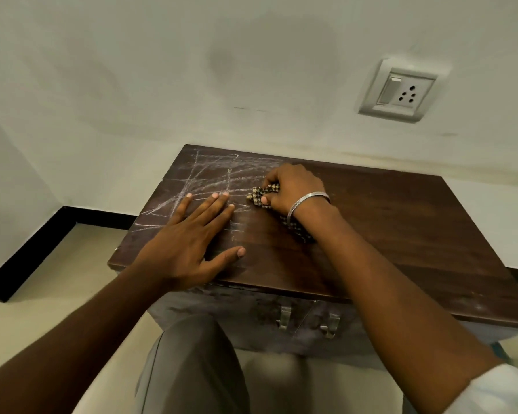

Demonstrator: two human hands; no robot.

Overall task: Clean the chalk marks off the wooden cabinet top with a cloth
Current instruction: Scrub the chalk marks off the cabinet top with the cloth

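Observation:
A dark wooden cabinet top fills the middle of the view. White chalk marks criss-cross its left part, from the far edge toward the near left corner. My right hand is closed around a bunched checked cloth, pressing it on the wood at the right edge of the marks; a tail of cloth trails under my wrist. My left hand lies flat on the top, palm down and fingers spread, resting over some chalk lines left of the cloth.
The cabinet stands against a white wall with a switch and socket plate above its right side. Two metal handles hang on the cabinet front. A black skirting runs along the floor at left. My knee is below.

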